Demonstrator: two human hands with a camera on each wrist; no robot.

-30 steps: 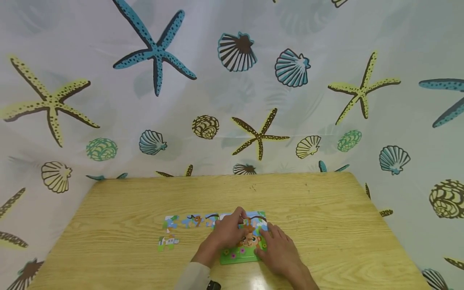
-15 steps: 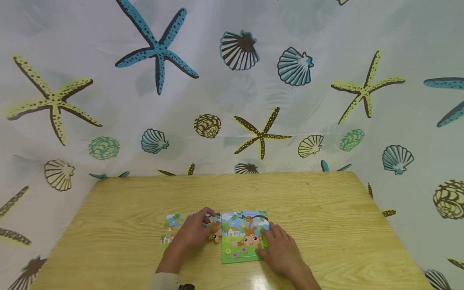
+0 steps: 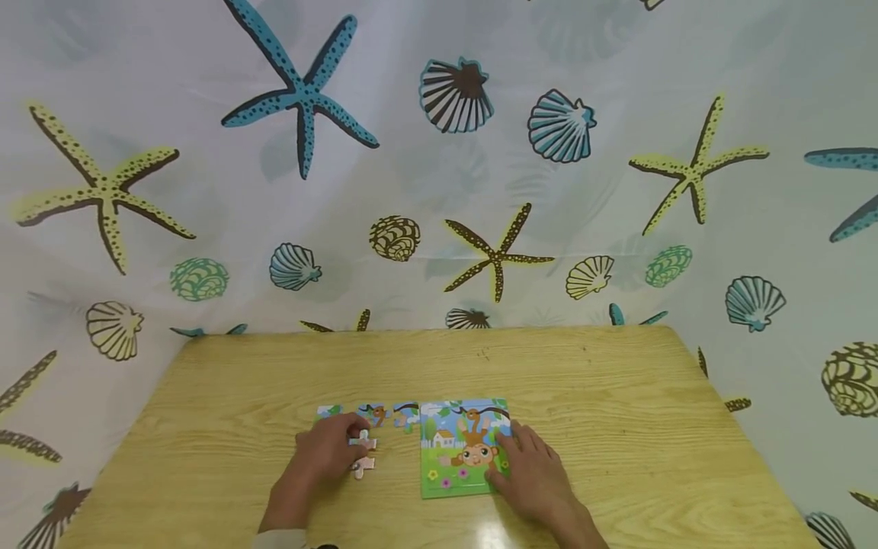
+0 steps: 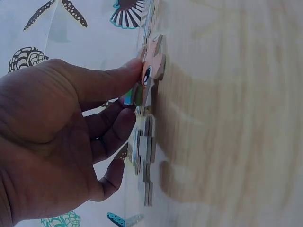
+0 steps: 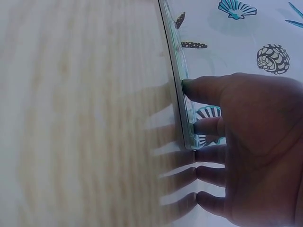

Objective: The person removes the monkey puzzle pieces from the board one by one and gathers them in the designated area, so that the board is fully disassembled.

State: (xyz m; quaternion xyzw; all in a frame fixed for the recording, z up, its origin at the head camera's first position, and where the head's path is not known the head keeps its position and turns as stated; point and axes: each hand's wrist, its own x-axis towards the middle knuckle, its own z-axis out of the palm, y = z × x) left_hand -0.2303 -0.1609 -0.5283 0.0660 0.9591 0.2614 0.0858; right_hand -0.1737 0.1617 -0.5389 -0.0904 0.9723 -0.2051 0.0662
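My left hand (image 3: 324, 450) pinches a jigsaw puzzle piece (image 4: 152, 66) between thumb and fingers, just over the table. A printed eye shows on that piece in the left wrist view. Beside and partly behind this hand lie more loose puzzle pieces (image 3: 373, 414) in a row. The puzzle board (image 3: 463, 490), with a monkey, a house and flowers printed on it, lies to the right of them. On the board's right edge rests my right hand (image 3: 531, 473), its fingers fairly straight; in the right wrist view the thumb (image 5: 203, 89) touches the board's rim.
A wooden table (image 3: 617, 427) spreads on all sides of the board. Behind it hangs a white curtain (image 3: 411, 175) printed with starfish and shells, meeting the table's back edge.
My left hand has left the board and moved leftward, bringing a piece with it to beside the loose pieces. The right hand has stayed on the board's edge.
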